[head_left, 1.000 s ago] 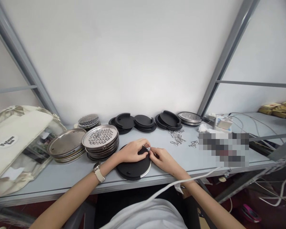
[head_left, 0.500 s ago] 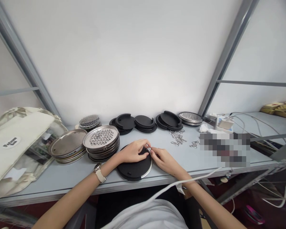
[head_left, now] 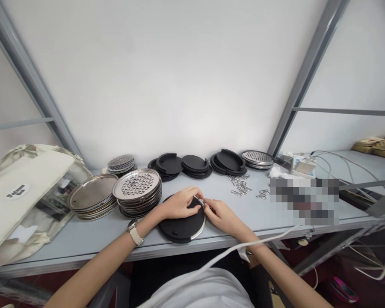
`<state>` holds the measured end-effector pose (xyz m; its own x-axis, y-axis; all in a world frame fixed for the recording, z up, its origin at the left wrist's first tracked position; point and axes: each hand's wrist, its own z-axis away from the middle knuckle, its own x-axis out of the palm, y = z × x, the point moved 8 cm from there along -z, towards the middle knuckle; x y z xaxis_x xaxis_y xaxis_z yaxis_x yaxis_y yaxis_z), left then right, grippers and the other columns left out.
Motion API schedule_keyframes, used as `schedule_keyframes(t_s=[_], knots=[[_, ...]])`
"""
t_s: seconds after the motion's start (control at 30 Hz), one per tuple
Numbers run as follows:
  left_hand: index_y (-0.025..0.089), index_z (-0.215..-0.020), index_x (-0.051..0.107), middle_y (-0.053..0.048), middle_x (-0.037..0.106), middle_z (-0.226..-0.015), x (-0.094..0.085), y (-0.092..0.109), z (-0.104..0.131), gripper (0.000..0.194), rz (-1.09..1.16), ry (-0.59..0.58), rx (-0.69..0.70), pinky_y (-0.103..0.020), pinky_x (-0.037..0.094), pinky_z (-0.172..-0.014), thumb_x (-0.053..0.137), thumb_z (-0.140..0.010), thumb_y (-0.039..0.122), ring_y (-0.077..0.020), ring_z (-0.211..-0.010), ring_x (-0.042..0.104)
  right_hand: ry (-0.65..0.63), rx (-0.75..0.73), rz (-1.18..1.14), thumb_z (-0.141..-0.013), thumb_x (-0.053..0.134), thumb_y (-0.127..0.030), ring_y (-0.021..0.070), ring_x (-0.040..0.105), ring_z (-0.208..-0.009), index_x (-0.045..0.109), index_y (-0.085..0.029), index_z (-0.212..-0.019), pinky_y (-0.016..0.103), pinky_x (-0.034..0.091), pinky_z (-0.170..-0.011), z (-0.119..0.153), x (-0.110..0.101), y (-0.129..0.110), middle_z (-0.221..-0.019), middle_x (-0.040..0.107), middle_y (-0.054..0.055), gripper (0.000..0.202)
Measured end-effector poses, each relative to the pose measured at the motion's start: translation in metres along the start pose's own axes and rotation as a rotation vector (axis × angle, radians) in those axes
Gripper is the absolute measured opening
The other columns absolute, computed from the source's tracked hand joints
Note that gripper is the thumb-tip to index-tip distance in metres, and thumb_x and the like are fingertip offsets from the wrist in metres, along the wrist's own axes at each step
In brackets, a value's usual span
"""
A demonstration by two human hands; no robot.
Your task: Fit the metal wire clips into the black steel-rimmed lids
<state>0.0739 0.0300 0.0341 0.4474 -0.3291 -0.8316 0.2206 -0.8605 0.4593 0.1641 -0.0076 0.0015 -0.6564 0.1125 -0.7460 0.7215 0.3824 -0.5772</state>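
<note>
A round black disc [head_left: 182, 223] lies at the front edge of the table, with a silvery metal rim showing along its right side. My left hand [head_left: 181, 204] rests over the disc, thumb and fingers closed in a pinch at its upper right edge. Against those fingertips, my right hand [head_left: 220, 216] pinches from the right side. Between them a small shiny metal clip [head_left: 201, 201] shows in part; the fingers cover most of it. Loose metal clips [head_left: 240, 186] lie on the table beyond my right hand.
Left of the disc stand a stack of perforated metal grater plates [head_left: 137, 185] and a stack of plain metal plates [head_left: 92, 191]. Black discs [head_left: 194, 163] sit along the wall. A cream bag [head_left: 25, 188] is at far left. A white cable [head_left: 227, 250] crosses in front of me.
Both hands stay at the disc's upper right edge with only slight finger movement. The whole view has shifted very slightly.
</note>
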Motion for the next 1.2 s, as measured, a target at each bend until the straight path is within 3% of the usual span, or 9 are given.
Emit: schedule_keyframes(t_s=[0.47,0.63,0.77,1.2], knots=[[0.02,-0.103,0.053,0.0,0.055,-0.095,0.0006,-0.0008,0.0002,0.021,-0.019,0.001,-0.013,-0.024,0.041,-0.065,0.053,-0.082,0.023,-0.0099,-0.062,0.045,-0.002,0.018,0.039,-0.094,0.033,-0.02,0.0147,0.052,-0.061,0.051,-0.019,-0.071,0.023,0.034,-0.06,-0.0003,-0.0006,0.0,-0.067,0.059,0.001,0.029],[0.021,-0.103,0.054,0.001,0.056,-0.085,-0.0019,-0.0038,0.0003,0.023,-0.054,0.03,-0.072,-0.023,0.04,-0.064,0.056,-0.08,0.026,-0.0118,-0.065,0.049,0.001,0.027,0.059,-0.093,0.035,-0.02,0.0147,0.052,-0.061,0.052,-0.019,-0.07,0.024,0.034,-0.06,-0.0004,0.0001,0.0009,-0.065,0.058,0.001,0.028],[0.021,-0.103,0.055,0.002,0.055,-0.079,0.0,-0.0024,0.0003,0.023,-0.049,0.006,-0.048,-0.023,0.039,-0.063,0.054,-0.081,0.026,-0.0115,-0.063,0.048,-0.003,0.031,0.049,-0.093,0.034,-0.019,0.0148,0.053,-0.061,0.052,-0.019,-0.071,0.024,0.035,-0.06,-0.0002,-0.0005,0.0003,-0.067,0.06,0.002,0.028],[0.02,-0.104,0.053,0.0,0.057,-0.091,-0.0002,0.003,0.0005,0.021,-0.004,0.005,0.016,-0.023,0.041,-0.067,0.052,-0.083,0.02,-0.0116,-0.07,0.052,-0.031,0.025,0.053,-0.093,0.033,-0.018,0.0159,0.056,-0.066,0.052,-0.019,-0.074,0.024,0.037,-0.064,0.0002,-0.0005,-0.0015,-0.072,0.063,0.003,0.027]])
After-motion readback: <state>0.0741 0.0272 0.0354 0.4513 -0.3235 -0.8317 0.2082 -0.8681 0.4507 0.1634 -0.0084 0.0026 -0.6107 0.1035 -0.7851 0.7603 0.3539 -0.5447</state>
